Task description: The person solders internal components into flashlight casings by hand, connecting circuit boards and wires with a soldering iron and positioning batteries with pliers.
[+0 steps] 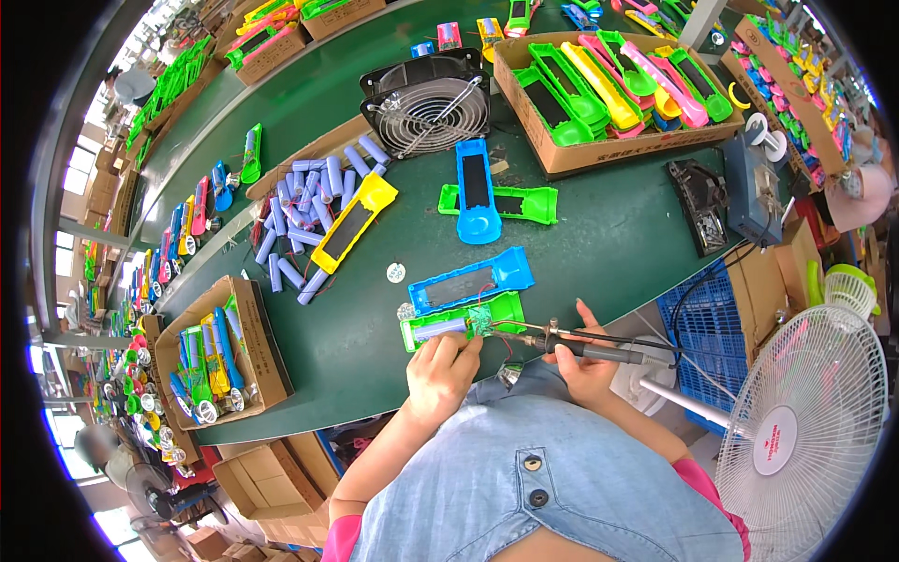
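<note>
My left hand (442,373) has its fingers closed at the near edge of a green plastic lamp shell (510,307). Inside that shell lies a purple battery cell (438,331), with a small green circuit board (479,320) beside it. In my right hand (585,361) is a black-handled soldering iron (604,352), one finger stretched out, its tip close to the board. Thin red wires run from the board. A small reflector (509,375) hangs at the table edge. Just beyond lies a blue shell (473,281).
Loose purple cells (309,201) lie at the left under a yellow shell (354,225). A black fan (426,108) stands behind. Cardboard boxes hold shells (552,159) at far right and finished lamps (262,347) at left. A white fan (796,403) stands right of the table.
</note>
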The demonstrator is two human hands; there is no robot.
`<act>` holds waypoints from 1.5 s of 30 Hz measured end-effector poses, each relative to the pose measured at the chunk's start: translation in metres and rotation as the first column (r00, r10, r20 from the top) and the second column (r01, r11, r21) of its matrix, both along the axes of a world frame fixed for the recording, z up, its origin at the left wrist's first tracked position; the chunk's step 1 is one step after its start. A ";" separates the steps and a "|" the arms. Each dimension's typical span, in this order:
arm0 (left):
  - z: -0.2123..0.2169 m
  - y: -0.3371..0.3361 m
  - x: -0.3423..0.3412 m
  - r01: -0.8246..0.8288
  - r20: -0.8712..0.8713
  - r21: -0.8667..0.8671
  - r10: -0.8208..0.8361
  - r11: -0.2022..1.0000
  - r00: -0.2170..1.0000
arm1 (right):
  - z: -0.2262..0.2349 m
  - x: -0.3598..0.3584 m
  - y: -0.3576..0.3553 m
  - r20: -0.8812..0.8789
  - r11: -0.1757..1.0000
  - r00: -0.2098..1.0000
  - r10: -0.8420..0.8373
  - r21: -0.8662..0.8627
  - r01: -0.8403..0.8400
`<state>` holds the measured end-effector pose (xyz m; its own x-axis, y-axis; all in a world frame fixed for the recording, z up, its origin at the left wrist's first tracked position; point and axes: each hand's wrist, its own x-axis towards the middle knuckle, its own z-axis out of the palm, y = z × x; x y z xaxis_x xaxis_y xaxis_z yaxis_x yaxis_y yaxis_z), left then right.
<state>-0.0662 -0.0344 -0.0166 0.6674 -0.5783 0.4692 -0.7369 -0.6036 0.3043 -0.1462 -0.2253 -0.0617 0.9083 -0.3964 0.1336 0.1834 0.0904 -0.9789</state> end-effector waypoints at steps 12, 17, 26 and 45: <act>0.001 -0.001 0.002 -0.004 -0.010 0.004 0.004 1.000 1.000 | 0.020 0.009 -0.001 0.063 0.973 0.995 -0.079 0.223 0.063; 0.001 -0.002 0.003 -0.022 -0.026 -0.007 0.022 1.000 0.999 | 0.034 0.043 -0.026 0.207 0.919 0.975 0.078 -0.395 0.010; 0.002 0.020 0.074 -0.327 -0.189 0.103 0.341 0.939 0.921 | 0.021 0.137 -0.012 0.110 0.501 0.992 0.063 -0.863 0.064; 0.024 0.045 0.056 -0.130 -0.650 -0.190 -0.025 0.973 0.759 | 0.017 0.059 -0.118 0.202 0.426 0.972 -0.118 -0.874 0.233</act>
